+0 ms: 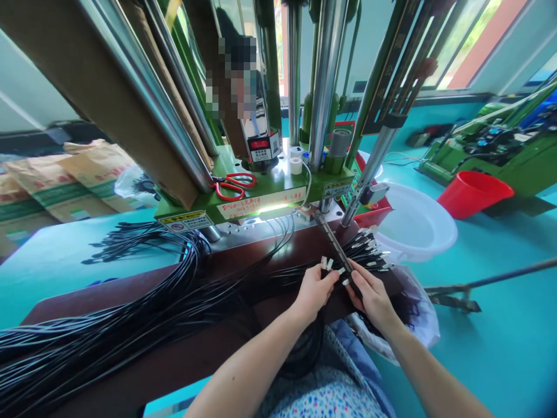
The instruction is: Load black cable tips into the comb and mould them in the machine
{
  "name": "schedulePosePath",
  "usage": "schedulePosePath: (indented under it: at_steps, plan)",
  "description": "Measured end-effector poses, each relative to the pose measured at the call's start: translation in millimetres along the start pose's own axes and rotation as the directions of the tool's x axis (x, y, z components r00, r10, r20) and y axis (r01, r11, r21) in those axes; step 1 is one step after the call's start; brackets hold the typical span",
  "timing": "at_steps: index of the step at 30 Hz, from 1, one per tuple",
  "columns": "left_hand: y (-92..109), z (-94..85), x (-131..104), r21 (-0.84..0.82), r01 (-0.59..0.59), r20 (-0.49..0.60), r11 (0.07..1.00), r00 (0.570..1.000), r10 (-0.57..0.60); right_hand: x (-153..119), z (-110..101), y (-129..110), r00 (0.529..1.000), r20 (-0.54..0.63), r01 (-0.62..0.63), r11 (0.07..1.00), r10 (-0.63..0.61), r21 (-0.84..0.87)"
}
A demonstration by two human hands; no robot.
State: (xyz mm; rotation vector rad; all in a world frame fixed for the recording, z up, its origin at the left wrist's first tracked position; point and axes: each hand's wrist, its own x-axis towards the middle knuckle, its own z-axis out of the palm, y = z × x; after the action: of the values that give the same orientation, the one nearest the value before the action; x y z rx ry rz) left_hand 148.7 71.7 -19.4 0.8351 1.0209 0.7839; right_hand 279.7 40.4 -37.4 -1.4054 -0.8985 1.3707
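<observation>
My left hand (314, 291) is closed on a few black cables, and their pale connector ends (327, 263) stick up past its thumb and fingers. Close beside it, my right hand (371, 295) grips the near end of a long, narrow, dark metal bar (331, 237). The bar slants away from me toward the green press, its far end at the press's metal bed. A small pale connector shows between the two hands. Behind my right hand lies a bunch of cables with metal-tipped connectors (375, 251). A thick bundle of black cables (174, 290) runs leftward along the brown table (209, 363).
Red-handled scissors (235, 187) lie on the green press (278, 184), among upright steel columns. A white basin (420, 223) and a red bucket (474, 194) stand to the right. Below my right arm is a lined bin (429, 325). Paper sacks (82, 174) stand at left.
</observation>
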Motion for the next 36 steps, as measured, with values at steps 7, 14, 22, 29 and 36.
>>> schedulePosePath:
  at_steps: [7, 14, 22, 29, 36]
  plan:
    - [-9.0, -5.4, 2.0, 0.036, -0.057, -0.04, 0.998, 0.998, 0.058, 1.7, -1.0, 7.8, 0.99, 0.086, 0.122, 0.975, -0.108, -0.185]
    - [-6.2, -13.8, 1.5, 0.059, -0.22, -0.136, 0.974, 0.965, 0.226, -1.7, 0.6, 0.5, 0.998, 0.046, 0.032, 0.998, -0.03, -0.049]
    - [4.3, -9.8, -5.3, -0.043, -0.056, -0.004, 0.998, 0.998, 0.056, -1.7, -3.7, -4.8, 0.996, 0.09, 0.0, 1.0, 0.001, -0.018]
    - [3.9, -13.7, -4.5, -0.115, 0.025, 0.04, 0.993, 0.999, -0.021, 3.9, -12.2, -0.5, 0.981, 0.194, -0.007, 0.994, 0.029, -0.114]
    - [-4.2, -18.1, -2.2, -0.02, -0.011, -0.037, 1.0, 0.999, 0.011, 3.3, -8.6, 3.5, 0.965, 0.26, 0.098, 0.974, -0.044, -0.202]
